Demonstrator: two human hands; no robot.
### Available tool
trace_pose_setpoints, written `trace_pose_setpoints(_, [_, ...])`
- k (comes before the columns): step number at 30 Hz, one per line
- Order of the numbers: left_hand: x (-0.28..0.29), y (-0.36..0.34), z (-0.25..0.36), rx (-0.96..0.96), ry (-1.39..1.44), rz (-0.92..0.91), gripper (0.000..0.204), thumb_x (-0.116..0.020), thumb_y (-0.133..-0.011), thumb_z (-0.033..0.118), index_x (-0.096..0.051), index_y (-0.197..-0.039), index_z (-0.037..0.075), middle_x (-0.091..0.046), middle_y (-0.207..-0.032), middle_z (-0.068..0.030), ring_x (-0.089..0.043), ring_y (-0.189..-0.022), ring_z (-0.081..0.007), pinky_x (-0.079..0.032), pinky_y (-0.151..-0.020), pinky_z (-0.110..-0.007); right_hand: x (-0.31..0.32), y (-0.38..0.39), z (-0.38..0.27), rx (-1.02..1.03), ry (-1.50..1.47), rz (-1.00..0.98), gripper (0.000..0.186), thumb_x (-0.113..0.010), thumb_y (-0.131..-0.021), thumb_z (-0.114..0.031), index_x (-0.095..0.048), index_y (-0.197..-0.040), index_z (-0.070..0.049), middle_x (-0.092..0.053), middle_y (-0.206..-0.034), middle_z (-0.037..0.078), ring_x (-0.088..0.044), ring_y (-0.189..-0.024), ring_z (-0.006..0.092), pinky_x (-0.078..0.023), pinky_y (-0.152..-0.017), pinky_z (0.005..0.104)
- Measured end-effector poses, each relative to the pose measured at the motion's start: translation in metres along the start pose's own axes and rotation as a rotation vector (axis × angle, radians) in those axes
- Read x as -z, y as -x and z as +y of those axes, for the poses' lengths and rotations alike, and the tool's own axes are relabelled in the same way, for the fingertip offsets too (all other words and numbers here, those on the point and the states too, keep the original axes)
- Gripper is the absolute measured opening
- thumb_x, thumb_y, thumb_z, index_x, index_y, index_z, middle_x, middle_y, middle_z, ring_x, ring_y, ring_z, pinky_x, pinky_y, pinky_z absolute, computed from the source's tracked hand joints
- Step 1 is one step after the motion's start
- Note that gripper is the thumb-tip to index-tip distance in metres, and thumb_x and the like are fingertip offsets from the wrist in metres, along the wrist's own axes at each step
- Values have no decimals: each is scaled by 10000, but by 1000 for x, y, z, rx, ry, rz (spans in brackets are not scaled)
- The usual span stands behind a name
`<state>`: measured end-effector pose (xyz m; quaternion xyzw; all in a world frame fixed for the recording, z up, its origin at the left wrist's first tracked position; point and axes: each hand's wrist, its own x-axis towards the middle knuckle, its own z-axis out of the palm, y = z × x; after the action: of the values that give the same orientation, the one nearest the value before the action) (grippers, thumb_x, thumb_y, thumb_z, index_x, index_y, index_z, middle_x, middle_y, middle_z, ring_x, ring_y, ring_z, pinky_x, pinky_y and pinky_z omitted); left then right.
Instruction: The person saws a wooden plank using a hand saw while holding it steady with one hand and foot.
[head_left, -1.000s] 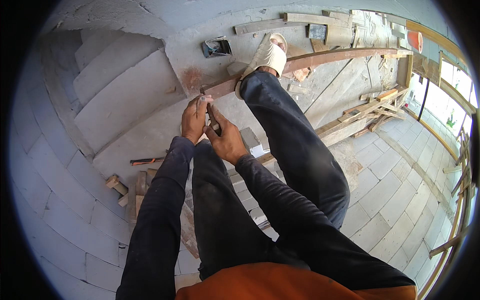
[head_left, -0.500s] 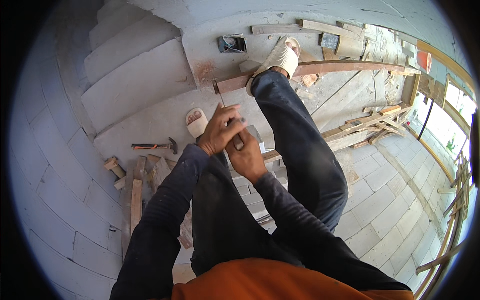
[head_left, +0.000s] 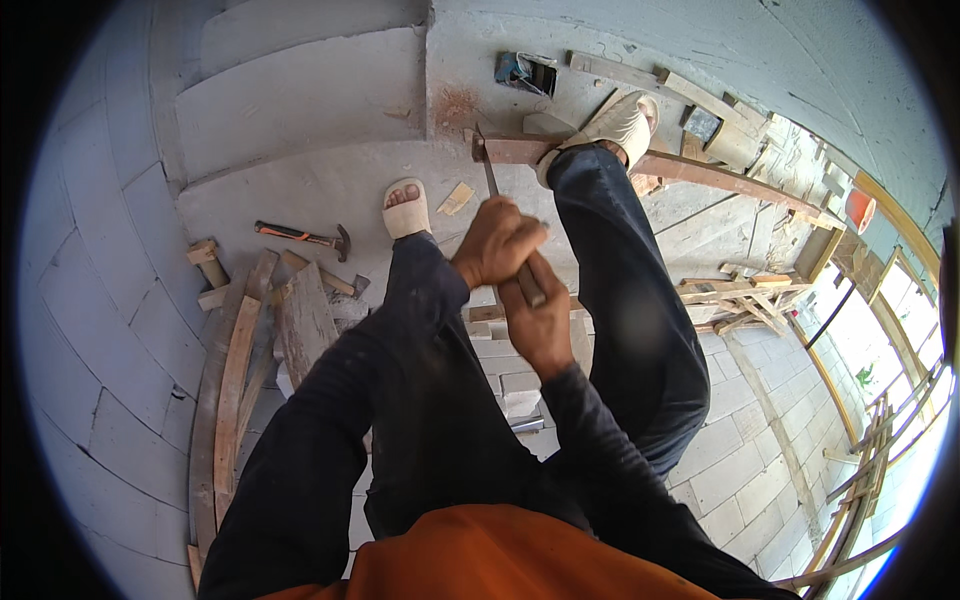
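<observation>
Both my hands are closed around the wooden handle of a handsaw (head_left: 490, 176), whose blade shows nearly edge-on. My left hand (head_left: 497, 243) grips in front, nearer the blade. Behind it, my right hand (head_left: 541, 330) wraps the handle's rear, whose butt pokes up between the hands. The blade crosses a reddish-brown wooden beam (head_left: 720, 176) close to its left end. My right foot, in a cream slide sandal (head_left: 622, 126), stands on the beam just right of the blade. The depth of any cut cannot be made out.
Reddish sawdust (head_left: 457, 108) lies beyond the beam's end. A claw hammer (head_left: 300, 236) rests on the floor to the left, above stacked planks (head_left: 232, 385). An open dark box (head_left: 526, 74) stands at the back. More timber (head_left: 745, 295) is piled at right.
My hands have drawn back toward me from the beam, and more of the saw blade shows. The whole view has shifted and turned a little. Both hands keep their grip.
</observation>
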<state>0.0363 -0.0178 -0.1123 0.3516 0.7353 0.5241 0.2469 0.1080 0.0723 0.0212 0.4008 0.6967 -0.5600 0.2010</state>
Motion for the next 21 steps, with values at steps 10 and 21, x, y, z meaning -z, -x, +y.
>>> trace_pose_setpoints(10, [2,-44,-134,97,-99,52,87,-667,-938,155,-695,-976,83,-715,-873,-149,-696,-879,-384,-500,-882,-522,-44,-135,17,-57,-46,-67,325,-648,-973,-51,-649,-1266,89,-771,-1068,164,-706,-947,182,-543,-816,328])
trace_pose_setpoints(21, [-22,-37,-75,24,-40,299,306,-629,-927,281,-647,-687,92,-639,-665,-149,-630,-682,-402,-492,-780,-502,-18,-83,18,-13,-81,-8,394,-640,-958,-10,-639,-1342,80,-753,-1110,119,-690,-970,155,-541,-862,299])
